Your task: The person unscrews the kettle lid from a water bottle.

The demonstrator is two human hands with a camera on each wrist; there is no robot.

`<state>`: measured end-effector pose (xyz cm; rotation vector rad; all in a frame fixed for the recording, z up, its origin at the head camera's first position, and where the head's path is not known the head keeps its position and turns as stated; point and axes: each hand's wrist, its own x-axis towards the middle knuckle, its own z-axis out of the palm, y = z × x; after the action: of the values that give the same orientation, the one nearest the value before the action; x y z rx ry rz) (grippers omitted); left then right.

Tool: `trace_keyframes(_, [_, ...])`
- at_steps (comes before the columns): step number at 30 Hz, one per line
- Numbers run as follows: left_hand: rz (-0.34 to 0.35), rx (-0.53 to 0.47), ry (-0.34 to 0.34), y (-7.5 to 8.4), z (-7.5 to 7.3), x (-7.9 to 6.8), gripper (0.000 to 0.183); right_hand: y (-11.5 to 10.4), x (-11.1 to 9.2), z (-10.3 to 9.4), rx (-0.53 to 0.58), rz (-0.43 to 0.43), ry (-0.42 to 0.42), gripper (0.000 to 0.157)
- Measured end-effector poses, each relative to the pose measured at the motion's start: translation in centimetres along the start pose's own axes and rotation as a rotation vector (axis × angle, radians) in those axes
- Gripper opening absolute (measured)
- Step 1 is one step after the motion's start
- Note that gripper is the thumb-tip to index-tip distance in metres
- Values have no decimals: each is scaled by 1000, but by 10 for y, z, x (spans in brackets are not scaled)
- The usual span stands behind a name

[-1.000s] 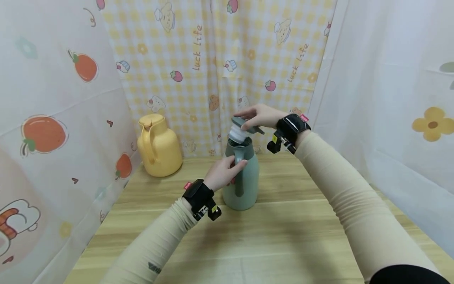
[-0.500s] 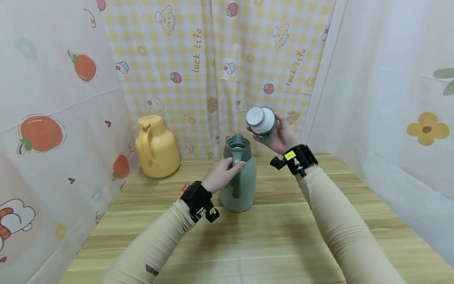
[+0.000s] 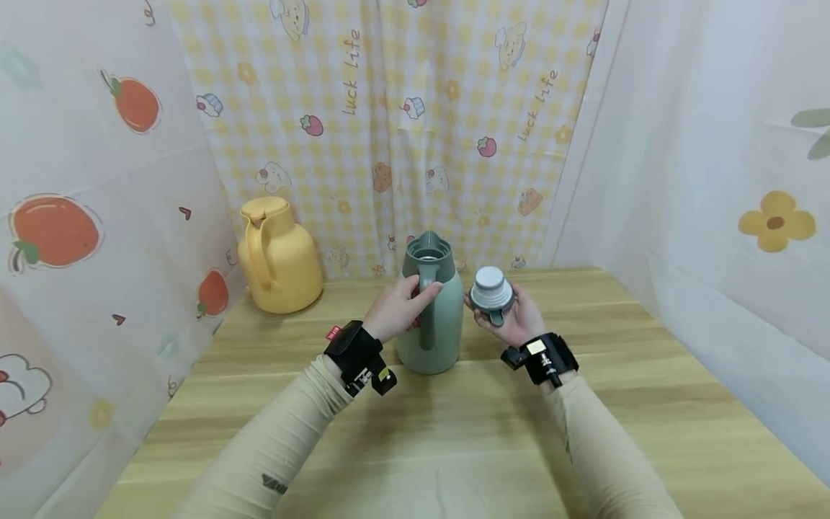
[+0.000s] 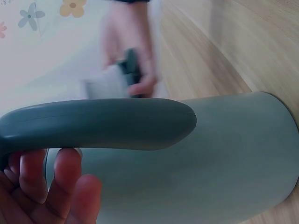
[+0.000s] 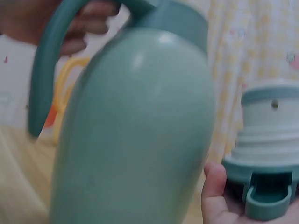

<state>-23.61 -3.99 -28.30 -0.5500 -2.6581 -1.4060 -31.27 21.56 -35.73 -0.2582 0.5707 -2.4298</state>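
A green thermos jug (image 3: 446, 324) stands upright on the wooden table, its mouth uncovered. My left hand (image 3: 398, 306) grips the jug's handle (image 4: 98, 123) near its top, the fingers curled under it in the left wrist view. To the right of the jug, my right hand (image 3: 521, 317) holds the thermos lid (image 3: 491, 292) upside down, white threaded plug pointing up. The green rim and a small lever of the lid (image 5: 268, 177) show in the right wrist view, with a fingertip at the rim. The lid is held above the table.
A yellow thermos jug (image 3: 285, 263) with its lid on stands at the back left of the table (image 3: 454, 447), close to the curtain. Patterned curtains (image 3: 454, 144) hang behind and on both sides.
My right hand has lifted the lid out of the jug's mouth, turned it upside down and brought it down to the jug's right. My left hand stays on the handle.
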Motion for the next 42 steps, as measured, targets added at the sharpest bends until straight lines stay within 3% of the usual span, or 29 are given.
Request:
trace_keyframes(4, [6,19,19,3,-4,2,46,13,-3,-20,85,54,123,65])
trace_keyframes(8, [7,45,24,5,-3,3,46,25,-7,-35,85,59,196,59])
trace_keyframes(12, [3,48,17,3,-1,2,45,35,-12,-45,34,31,236,68])
trace_keyframes(15, [7,34,14,3,-1,1,44,39,-15,-50,69,8,259,75])
trace_keyframes(19, [8,0,19,3,1,1,43,44,-19,-54,138,14,314,73])
trace_keyframes(23, [-10,-105,20,1,6,2,43,46,-24,-53,-80,59,370,61])
trace_keyframes(26, [2,-295,-14,-3,12,5,42,47,-26,-53,-338,110,397,54])
trace_keyframes(30, [7,-606,-127,-11,24,13,44,47,-27,-54,-628,170,487,42])
trace_keyframes(32, [-4,-695,-157,-15,29,15,45,47,-27,-56,-761,214,531,38])
trace_keyframes(37, [28,-710,-84,-17,36,12,49,49,-25,-58,-1023,331,570,39])
trace_keyframes(42, [35,-711,48,-14,40,8,52,50,-22,-55,-1168,371,589,40])
